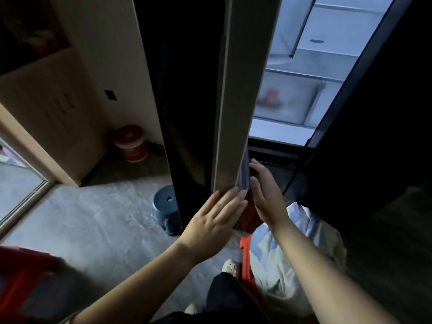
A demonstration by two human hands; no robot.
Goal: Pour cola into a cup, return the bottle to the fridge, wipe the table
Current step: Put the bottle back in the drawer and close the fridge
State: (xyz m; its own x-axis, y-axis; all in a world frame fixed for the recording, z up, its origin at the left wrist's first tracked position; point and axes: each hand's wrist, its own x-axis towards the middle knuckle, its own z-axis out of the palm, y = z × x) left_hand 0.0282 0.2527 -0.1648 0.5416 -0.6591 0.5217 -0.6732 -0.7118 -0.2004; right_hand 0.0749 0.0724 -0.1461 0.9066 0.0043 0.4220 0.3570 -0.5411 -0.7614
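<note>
The fridge door (230, 94) stands partly open in front of me, its pale edge facing me. Through the gap the lit fridge interior (301, 85) shows white shelves and a drawer. My left hand (215, 220) lies flat with straight fingers against the lower edge of the door. My right hand (266, 192) reaches just inside the gap beside the door's lower inner side, fingers straight, holding nothing. No cola bottle, cup or cloth is in sight.
A blue plastic stool (164, 206) stands on the grey floor left of the door. A red and white tub (131, 143) sits in the corner. A red stool (247, 253) with a white bag (292, 253) stands below my right arm. Another red item (21, 277) lies at lower left.
</note>
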